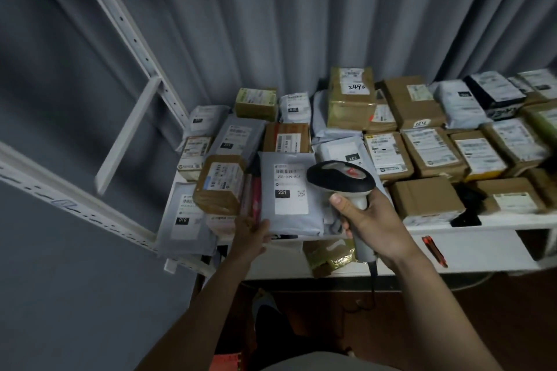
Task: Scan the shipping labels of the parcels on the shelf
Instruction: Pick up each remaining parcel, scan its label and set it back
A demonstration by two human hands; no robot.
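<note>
A white shelf (482, 221) carries many parcels, brown boxes and grey mailer bags. My right hand (372, 227) grips a black-and-grey handheld barcode scanner (342, 179), its head hovering over the right edge of a grey mailer bag (294, 220) whose white label reads 231. My left hand (251, 233) holds that bag by its lower left corner at the shelf's front edge. Beside the bag on the left lies a brown taped parcel (221, 187) with a barcode label, and a second grey mailer (185, 220) marked 010.
White metal shelf uprights (132, 39) and a slanted rail (60, 199) stand to the left. A grey curtain (301, 24) hangs behind the shelf. More boxes (428, 196) fill the right side. A lower shelf holds a taped parcel (330, 256). The scanner's cable (373, 283) hangs down.
</note>
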